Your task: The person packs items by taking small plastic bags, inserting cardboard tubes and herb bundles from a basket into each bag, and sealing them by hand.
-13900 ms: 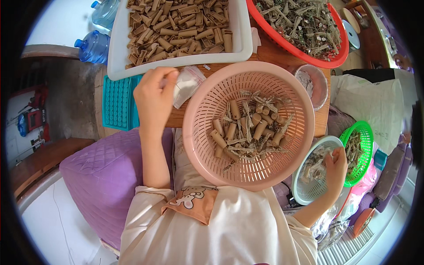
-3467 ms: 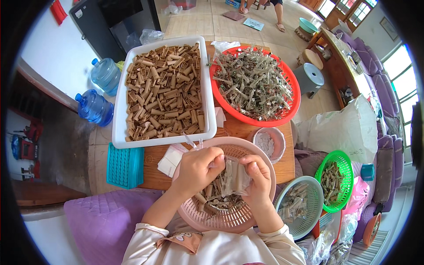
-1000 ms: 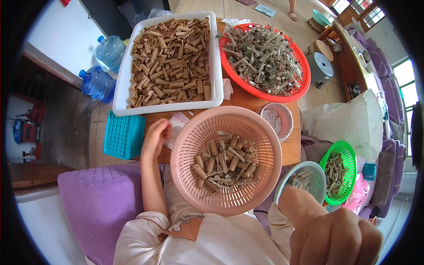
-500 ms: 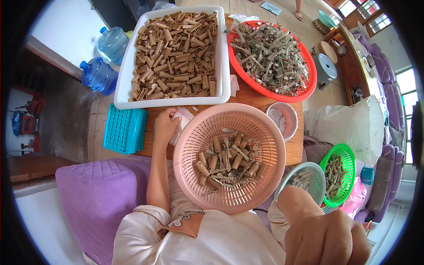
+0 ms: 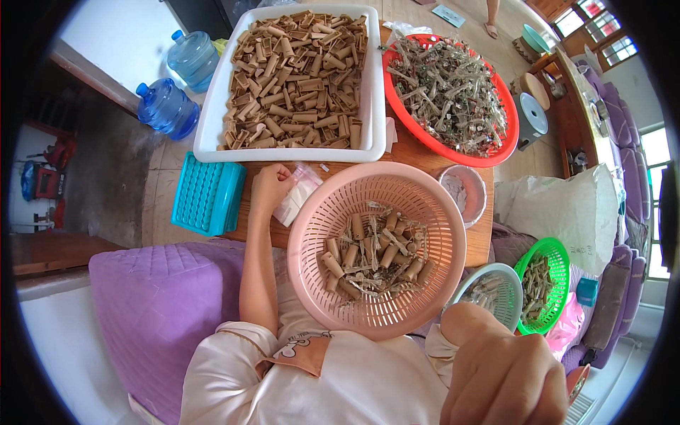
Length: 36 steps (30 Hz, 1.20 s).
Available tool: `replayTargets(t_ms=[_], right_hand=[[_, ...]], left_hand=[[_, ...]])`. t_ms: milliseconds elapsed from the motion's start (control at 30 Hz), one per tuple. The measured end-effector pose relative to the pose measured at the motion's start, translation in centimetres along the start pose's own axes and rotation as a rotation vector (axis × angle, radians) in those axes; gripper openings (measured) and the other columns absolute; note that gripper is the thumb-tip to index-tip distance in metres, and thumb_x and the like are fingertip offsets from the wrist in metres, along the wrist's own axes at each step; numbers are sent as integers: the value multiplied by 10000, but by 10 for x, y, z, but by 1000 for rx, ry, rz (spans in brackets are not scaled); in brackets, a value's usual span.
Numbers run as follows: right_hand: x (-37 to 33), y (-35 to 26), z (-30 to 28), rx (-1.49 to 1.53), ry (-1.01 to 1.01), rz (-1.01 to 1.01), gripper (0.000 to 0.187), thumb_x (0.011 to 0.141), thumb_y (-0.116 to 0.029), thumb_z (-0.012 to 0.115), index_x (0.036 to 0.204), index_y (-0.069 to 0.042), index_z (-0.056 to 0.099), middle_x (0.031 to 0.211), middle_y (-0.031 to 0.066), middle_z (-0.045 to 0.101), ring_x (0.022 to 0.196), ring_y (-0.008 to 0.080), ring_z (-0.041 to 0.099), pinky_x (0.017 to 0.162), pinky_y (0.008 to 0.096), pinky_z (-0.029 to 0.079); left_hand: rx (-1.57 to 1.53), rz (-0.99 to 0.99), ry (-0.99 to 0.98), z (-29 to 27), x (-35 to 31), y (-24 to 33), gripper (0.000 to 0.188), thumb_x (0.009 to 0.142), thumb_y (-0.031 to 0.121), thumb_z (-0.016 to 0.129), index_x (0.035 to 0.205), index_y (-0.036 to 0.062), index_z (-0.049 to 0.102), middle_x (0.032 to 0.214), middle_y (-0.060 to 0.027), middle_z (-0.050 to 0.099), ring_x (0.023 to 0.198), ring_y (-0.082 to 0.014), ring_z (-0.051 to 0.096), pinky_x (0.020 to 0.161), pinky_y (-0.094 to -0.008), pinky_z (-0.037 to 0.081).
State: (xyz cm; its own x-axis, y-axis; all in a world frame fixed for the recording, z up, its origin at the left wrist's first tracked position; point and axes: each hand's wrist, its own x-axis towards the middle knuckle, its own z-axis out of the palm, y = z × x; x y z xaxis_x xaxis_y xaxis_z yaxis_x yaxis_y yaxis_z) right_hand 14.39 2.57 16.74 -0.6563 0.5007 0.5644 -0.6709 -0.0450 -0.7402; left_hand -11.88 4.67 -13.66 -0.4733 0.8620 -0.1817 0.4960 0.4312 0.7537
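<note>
My left hand [image 5: 270, 185] is closed, its fingertips pinching the edge of a small clear plastic bag [image 5: 301, 193] with white contents on the wooden table. My right hand [image 5: 506, 372] is raised close to the camera at the lower right, fingers curled in; whatever it may hold is hidden. Between my arms, a pink slotted basket [image 5: 306, 283] leans against my front and the table's edge. Short brown tubes [image 5: 358, 227] and twisted clear wrappings [image 5: 372, 265] lie mixed in it.
A white tray [image 5: 374, 85] heaped with brown half-tubes and a red basket [image 5: 397, 110] of clear wrappings stand behind. Teal trays [image 5: 209, 195] sit left, a pink tub [image 5: 478, 191] right. Lower right are grey [image 5: 511, 297] and green baskets [image 5: 563, 276]. Water bottles [image 5: 166, 110] stand left.
The view has shifted, so the table's things sit slightly further right. My left hand has pulled at the bag, which shows more beside the fingers. My right hand has moved slightly left and turned.
</note>
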Motion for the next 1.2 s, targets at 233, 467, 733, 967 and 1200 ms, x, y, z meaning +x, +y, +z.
replayTargets(t_ms=[233, 467, 733, 967, 1200], right_hand=[[-6, 8, -13, 70, -99, 80, 238, 869, -168, 522, 704, -20, 608, 715, 88, 585, 490, 130, 541, 423, 187, 450], [-28, 15, -18, -65, -178, -89, 115, 783, -90, 615, 688, -27, 605, 656, 75, 562, 481, 132, 539, 399, 196, 445], [-41, 14, -57, -70, -542, 121, 147, 844, -56, 491, 725, -32, 574, 759, 112, 589, 653, 237, 575, 572, 302, 484], [-71, 147, -114, -1348, -184, 769, 157, 789, -131, 552, 853, 9, 518, 772, 160, 582, 705, 275, 603, 611, 358, 493], [-102, 207, -112, -1755, -334, 741, 228, 705, -95, 581, 887, -33, 457, 725, 157, 562, 698, 285, 611, 516, 367, 500]], left_hand=[[247, -38, 103, 1, -12, 11, 212, 764, 275, 604, 795, 70, 648, 754, -162, 620, 693, -335, 594, 615, -410, 467], [122, 586, 490, 2, -30, 6, 129, 807, 140, 572, 834, 21, 615, 820, -122, 617, 719, -294, 584, 648, -354, 470], [-147, 409, 395, -9, -52, 36, 106, 858, 96, 527, 883, -1, 562, 809, -111, 627, 757, -192, 613, 680, -278, 470], [-651, 269, 296, -34, -82, 51, 88, 861, 61, 538, 877, -26, 534, 889, -104, 618, 816, -125, 585, 738, -249, 472], [-833, 381, 34, -33, -106, 82, 111, 829, 79, 594, 889, -7, 557, 843, -77, 618, 741, -74, 535, 652, -188, 426]])
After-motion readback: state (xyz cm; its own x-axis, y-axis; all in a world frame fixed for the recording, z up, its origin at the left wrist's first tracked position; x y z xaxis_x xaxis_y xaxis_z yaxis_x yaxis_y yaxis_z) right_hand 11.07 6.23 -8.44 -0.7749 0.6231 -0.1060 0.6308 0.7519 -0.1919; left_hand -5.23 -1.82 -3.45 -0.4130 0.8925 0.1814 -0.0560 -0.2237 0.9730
